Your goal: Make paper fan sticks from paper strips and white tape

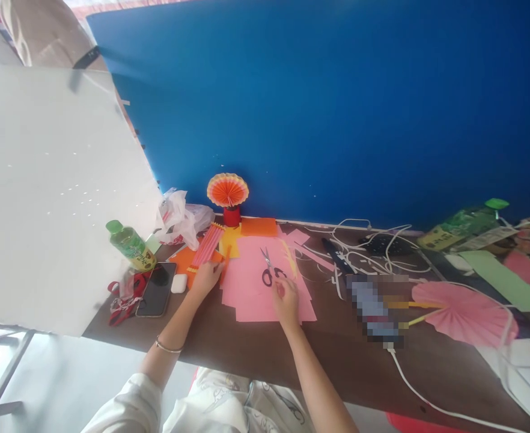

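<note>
Resting at the pleated pink paper (207,247), the left hand (207,277) is perhaps steadying it, grip unclear; the right hand (286,297) is sitting half-curled by the scissors (270,266), hold uncertain.

Nothing legible; print on left green bottle (132,248), plastic bag (181,218) too blurred.

Both forearms (318,373) reach forward and inward, left hand (208,276) palm down, right hand (286,297) loosely curled.
</note>
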`<state>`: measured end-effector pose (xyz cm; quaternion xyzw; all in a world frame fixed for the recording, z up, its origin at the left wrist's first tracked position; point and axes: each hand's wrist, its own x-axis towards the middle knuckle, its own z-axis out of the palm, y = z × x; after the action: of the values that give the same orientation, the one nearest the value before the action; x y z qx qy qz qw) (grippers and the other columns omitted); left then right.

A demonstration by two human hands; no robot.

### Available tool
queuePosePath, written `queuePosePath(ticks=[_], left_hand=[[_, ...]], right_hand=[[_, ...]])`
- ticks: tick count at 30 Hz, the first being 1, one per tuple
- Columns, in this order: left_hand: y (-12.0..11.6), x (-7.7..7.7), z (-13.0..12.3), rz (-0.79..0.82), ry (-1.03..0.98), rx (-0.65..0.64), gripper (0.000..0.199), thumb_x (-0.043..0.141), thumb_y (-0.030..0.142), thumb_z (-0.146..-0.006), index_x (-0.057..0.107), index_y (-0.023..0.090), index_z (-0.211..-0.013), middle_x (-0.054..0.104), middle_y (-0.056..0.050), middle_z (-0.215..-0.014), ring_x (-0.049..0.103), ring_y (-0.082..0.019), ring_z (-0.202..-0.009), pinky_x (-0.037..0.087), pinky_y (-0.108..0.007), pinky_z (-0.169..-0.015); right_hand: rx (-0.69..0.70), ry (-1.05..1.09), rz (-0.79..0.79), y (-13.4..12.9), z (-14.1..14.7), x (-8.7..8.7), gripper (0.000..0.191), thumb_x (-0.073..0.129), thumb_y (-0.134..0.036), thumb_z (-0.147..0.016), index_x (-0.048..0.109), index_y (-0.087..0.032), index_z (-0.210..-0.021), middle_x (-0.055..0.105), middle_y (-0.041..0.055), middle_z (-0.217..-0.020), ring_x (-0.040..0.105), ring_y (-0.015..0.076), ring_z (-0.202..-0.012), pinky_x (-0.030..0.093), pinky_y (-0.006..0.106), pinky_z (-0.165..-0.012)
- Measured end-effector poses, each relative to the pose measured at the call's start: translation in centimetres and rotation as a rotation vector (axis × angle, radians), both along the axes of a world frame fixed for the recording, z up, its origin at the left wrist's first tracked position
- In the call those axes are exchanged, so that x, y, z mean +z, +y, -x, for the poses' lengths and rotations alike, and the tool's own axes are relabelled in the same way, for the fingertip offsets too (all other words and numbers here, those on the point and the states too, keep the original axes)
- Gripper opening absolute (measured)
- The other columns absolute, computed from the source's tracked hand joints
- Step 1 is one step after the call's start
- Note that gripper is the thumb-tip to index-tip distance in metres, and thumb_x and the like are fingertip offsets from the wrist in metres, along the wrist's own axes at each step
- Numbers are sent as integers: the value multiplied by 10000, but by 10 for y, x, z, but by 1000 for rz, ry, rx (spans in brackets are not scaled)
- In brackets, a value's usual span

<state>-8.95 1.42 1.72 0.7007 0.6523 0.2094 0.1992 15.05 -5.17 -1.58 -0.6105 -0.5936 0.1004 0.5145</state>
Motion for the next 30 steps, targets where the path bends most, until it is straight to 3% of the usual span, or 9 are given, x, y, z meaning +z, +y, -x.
queuePosePath(ticks=[4, 7, 15, 20, 30], left_hand=[[9, 13, 14, -35, 169, 182, 335, 332, 298, -871, 624, 136, -901, 612, -126, -954, 574, -210, -806, 387, -278, -646], [22, 18, 26, -14, 276, 260, 335, 328, 278, -866, 613, 136, -971, 602, -156, -1005, 581, -259, -874, 409, -316, -673], [36, 15, 34, 46, 420, 235, 326, 342, 276, -865, 640, 152, -906, 629, -137, -969, 596, -255, -909, 435, -353, -758], [38, 17, 36, 32, 402, 221, 353, 350, 384, -875, 600, 202, -1045, 608, -115, -1075, 581, -255, -978, 439, -347, -772], [38, 18, 37, 41, 345, 228, 311, 387, 309, -852, 611, 227, -1052, 618, -101, -1076, 589, -248, -976, 441, -317, -763]], right_hand=[[-4, -133, -21, -1, 1, -1, 134, 474, -224, -799, 598, -180, -774, 654, 105, -909, 560, 254, -1007, 425, 410, -834], [-11, -198, -11, -1, 2, -4, 134, 461, -217, -800, 587, -184, -774, 654, 98, -907, 543, 260, -1023, 414, 412, -829], [8, -228, 14, 0, 1, -9, 139, 459, -223, -792, 594, -192, -782, 648, 88, -910, 530, 258, -1027, 401, 408, -837], [5, -197, 21, 0, 1, -8, 156, 457, -240, -796, 598, -192, -748, 649, 89, -893, 527, 261, -1035, 400, 418, -844], [8, -178, 38, 0, 1, -6, 178, 463, -250, -797, 616, -191, -727, 646, 90, -891, 529, 265, -1018, 405, 424, -827]])
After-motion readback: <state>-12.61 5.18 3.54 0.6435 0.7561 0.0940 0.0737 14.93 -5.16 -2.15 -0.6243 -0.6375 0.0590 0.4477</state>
